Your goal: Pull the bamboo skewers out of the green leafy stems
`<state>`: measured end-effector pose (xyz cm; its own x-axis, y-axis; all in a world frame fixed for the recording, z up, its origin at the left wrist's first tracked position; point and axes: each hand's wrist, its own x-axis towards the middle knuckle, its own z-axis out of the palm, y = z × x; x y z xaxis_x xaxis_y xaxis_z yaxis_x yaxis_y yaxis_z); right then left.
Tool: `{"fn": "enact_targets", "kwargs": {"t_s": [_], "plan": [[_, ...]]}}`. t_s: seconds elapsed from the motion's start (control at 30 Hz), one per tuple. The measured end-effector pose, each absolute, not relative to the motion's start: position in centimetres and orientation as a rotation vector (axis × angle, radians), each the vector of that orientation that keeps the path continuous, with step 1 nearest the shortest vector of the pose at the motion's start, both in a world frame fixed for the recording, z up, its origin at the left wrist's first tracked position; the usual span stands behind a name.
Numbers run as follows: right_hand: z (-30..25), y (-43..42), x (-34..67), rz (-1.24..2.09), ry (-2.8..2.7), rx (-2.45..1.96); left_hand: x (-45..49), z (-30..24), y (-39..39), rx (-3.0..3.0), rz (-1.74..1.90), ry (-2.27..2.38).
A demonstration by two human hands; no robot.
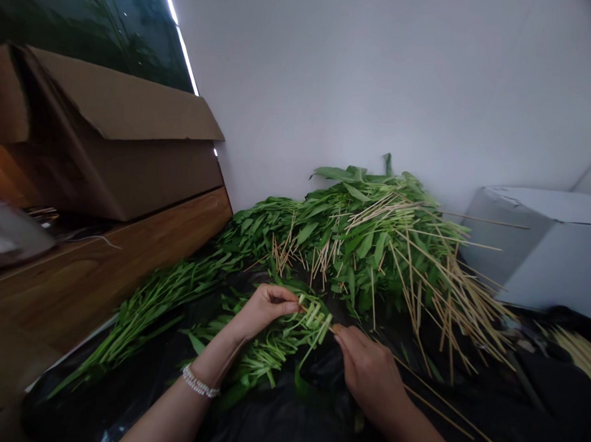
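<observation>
- Two bare hands work just in front of the leafy pile point(369, 232), which leans by the white wall point(364, 78); many thin sticks point(470, 305) jut from its right side;
- Left hand point(267, 309), with a pale beaded bracelet point(200, 382) at the wrist, is in front of the pile; thumb and forefinger pinch narrowly at one end of a skewer point(333, 329);
- Right hand point(367, 359), also in front of the pile, closes its fingers round the skewer's other end; cut green stems point(314, 314) sit side by side along it, between the hands;
- Loose greens point(262, 356) lie nearer than the pile, beside the left hand, on black plastic point(283, 420); a long green bunch point(144, 318) stretches left of the pile;
- Cardboard box point(162, 179), left of the pile on a wooden ledge point(174, 233), has its flaps raised; its contents cannot be made out;
- Clear container point(28, 241), farther left of the pile, shows something pale at its side;
- White box point(563, 264), right of the pile, hides whatever it holds; pale sticks point(580, 355) lie nearer than that box, also right of the pile.
</observation>
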<state>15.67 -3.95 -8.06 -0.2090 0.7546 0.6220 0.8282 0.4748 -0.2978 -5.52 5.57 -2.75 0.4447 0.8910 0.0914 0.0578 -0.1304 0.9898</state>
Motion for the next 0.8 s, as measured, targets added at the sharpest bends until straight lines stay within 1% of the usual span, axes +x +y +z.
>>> {"fn": "enact_targets", "kwargs": {"t_s": [0.1,0.23,0.37,0.47,0.6,0.7,0.8], "plan": [[-8.1,-3.9,15.6,-0.128,-2.01,-1.3,-5.4,-3.1,5.6,1.538,0.888,0.845],[-7.8,-4.0,15.4,-0.217,-2.025,-1.298,-5.1,-3.5,5.6,1.577,0.917,0.832],[-7.1,-3.9,16.0,-0.303,-1.981,-1.292,-5.1,-2.9,5.3,1.758,0.988,0.877],[-6.2,-3.6,17.8,-0.351,-1.821,-1.333,-5.6,-2.3,5.3,1.951,1.062,0.978],[-4.8,-3.0,21.1,-0.354,-1.51,-1.493,-6.1,-2.2,5.7,2.069,1.14,1.1],[-4.1,-2.8,22.6,-0.377,-1.38,-1.602,-6.1,-2.8,5.9,2.246,1.098,1.089],[-3.5,-2.9,23.0,-0.359,-1.287,-1.676,-5.8,-3.3,5.9,2.48,0.937,1.008]]}}
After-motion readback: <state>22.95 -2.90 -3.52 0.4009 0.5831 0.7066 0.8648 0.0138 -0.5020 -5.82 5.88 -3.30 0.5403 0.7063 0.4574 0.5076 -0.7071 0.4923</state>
